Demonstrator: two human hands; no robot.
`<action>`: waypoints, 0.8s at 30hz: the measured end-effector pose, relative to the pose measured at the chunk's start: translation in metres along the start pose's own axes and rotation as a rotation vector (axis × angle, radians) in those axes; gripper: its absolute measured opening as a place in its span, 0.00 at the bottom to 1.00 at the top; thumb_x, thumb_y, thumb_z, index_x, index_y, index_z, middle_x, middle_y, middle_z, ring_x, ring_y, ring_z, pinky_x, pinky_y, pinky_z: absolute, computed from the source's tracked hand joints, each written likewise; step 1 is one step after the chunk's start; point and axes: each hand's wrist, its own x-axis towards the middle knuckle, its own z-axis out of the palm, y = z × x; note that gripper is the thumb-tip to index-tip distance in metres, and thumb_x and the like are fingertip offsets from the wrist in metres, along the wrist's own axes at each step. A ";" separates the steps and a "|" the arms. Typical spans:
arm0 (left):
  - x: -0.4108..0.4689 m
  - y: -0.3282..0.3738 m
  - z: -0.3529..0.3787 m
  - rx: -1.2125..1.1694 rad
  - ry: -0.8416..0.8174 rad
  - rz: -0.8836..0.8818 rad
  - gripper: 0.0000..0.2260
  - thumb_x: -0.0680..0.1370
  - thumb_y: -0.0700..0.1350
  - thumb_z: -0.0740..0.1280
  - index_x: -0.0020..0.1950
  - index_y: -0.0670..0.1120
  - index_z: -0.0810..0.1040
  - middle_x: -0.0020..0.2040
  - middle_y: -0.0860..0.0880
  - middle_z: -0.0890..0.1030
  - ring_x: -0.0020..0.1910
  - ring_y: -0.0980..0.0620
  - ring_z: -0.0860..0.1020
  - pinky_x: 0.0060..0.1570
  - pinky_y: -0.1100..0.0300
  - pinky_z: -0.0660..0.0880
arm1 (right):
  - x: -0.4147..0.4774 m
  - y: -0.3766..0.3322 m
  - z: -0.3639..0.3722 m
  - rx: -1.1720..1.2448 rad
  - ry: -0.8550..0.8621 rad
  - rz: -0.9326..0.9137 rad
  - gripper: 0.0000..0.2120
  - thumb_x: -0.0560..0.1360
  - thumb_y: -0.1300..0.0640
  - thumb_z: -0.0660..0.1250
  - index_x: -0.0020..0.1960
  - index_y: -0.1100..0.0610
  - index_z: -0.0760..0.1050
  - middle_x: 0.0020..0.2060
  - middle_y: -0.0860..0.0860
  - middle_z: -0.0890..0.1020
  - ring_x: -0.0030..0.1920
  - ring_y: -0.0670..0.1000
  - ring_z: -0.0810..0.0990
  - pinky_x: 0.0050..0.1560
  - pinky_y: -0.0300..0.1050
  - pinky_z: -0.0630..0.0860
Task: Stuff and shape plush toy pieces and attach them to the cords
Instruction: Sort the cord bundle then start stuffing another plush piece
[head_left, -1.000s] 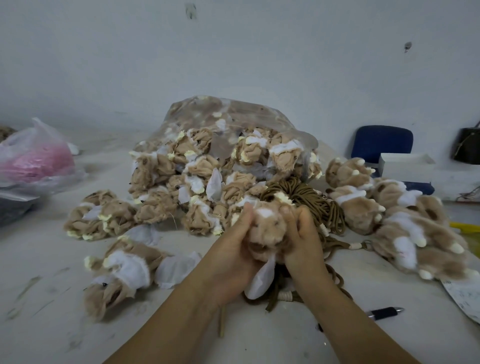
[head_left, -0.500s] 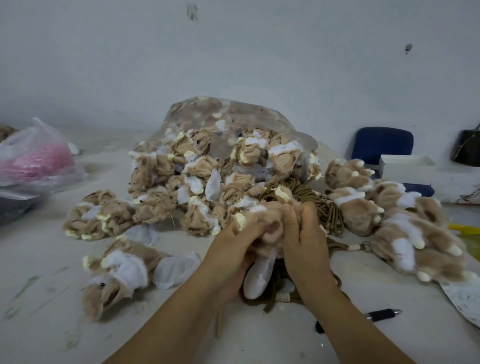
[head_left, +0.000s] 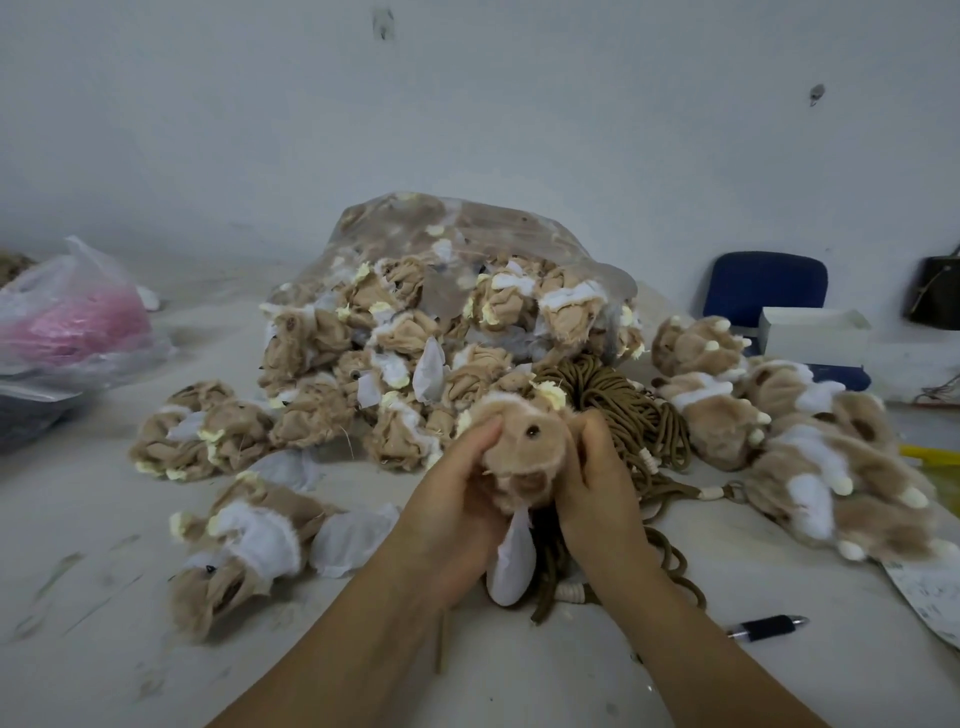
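Logged on a pale, scuffed tabletop (head_left: 104, 597) against a plain white wall (head_left: 467, 104).

- **Centre:** tan plush piece (head_left: 524, 447), fur side out, one dark bead eye turned toward the camera.
  - Long axis ran 12 to 6 o'clock, cream-tufted end at 12, white fabric flap hanging at 6.
  - Gripped at 9 o'clock by left hand (head_left: 452, 514), fingers curled into the fur.
  - Pinched at 3 o'clock by right hand (head_left: 597, 483), fingers likewise curled.
- **1 o'clock, just beyond:** coil of brown cords (head_left: 618, 405).
- **12 o'clock:** clear bag (head_left: 467, 234) spilling unstuffed pieces.
- **3 o'clock:** stuffed pieces (head_left: 810, 467), heaped.
- **9 o'clock, well apart:** pink-filled bag (head_left: 78, 317).
- **5 o'clock:** pen (head_left: 769, 626).
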 end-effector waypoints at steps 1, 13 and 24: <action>0.001 -0.001 0.000 0.066 0.017 0.027 0.17 0.78 0.48 0.65 0.62 0.39 0.81 0.62 0.40 0.81 0.64 0.46 0.78 0.60 0.55 0.76 | 0.001 0.002 -0.002 -0.034 0.028 -0.020 0.04 0.78 0.46 0.57 0.45 0.44 0.67 0.42 0.41 0.72 0.38 0.41 0.73 0.38 0.36 0.72; 0.000 0.004 -0.014 0.720 0.120 0.271 0.13 0.72 0.45 0.62 0.49 0.57 0.83 0.47 0.53 0.85 0.48 0.55 0.82 0.43 0.63 0.79 | 0.007 -0.001 -0.018 -0.157 -0.214 -0.094 0.12 0.77 0.54 0.66 0.59 0.45 0.72 0.51 0.36 0.74 0.52 0.35 0.74 0.48 0.28 0.72; -0.005 0.000 -0.002 0.974 0.027 0.304 0.25 0.66 0.63 0.69 0.58 0.78 0.64 0.60 0.69 0.72 0.59 0.69 0.74 0.50 0.72 0.73 | 0.006 -0.001 -0.016 -0.112 -0.170 -0.004 0.14 0.71 0.62 0.68 0.42 0.45 0.66 0.36 0.45 0.73 0.34 0.36 0.71 0.32 0.27 0.68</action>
